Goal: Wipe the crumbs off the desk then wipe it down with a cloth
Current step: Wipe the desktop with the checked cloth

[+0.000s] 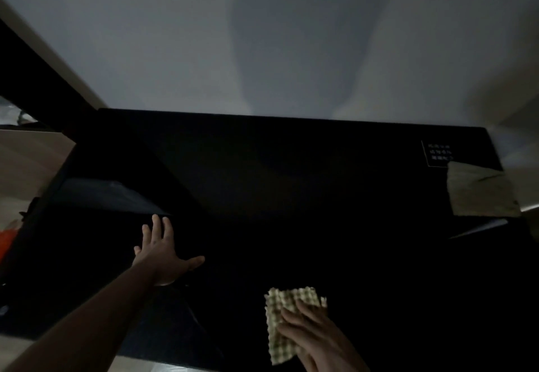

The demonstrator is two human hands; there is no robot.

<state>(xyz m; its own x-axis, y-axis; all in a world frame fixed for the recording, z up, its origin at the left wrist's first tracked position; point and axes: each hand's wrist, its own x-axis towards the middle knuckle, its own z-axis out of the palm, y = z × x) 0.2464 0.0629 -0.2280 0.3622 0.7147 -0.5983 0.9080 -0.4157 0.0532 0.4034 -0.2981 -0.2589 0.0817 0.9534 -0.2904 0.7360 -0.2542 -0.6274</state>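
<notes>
The right hand [313, 332] lies flat on a checked cloth [287, 317], fingers straight and spread over its near right part, pressing it onto the dark desk [291, 182]; nothing is pinched or bunched. The cloth sticks out ahead and to the left of the fingers, and its lower corner sits close to the desk's near edge.

To wipe well from here, I would keep the palm weight even, so the whole cloth drags rather than only the part under the fingers, and work in overlapping strokes away from the near edge, then back. (No crumbs can be made out on so dark a surface, so I cannot tell which stage of the job this is.)

Well to the left of the cloth, the left hand [162, 250] rests open on the desk with fingers spread, bracing and holding nothing.

Ahead of the cloth the desk shows as a broad dark stretch running to the far edge against the pale wall [262, 36]. Far off to the right and ahead lies a pale sheet [481, 193] near the right edge, with a small printed label [439, 152] just beyond it; strokes that way would likely push the sheet, so lift it first.
</notes>
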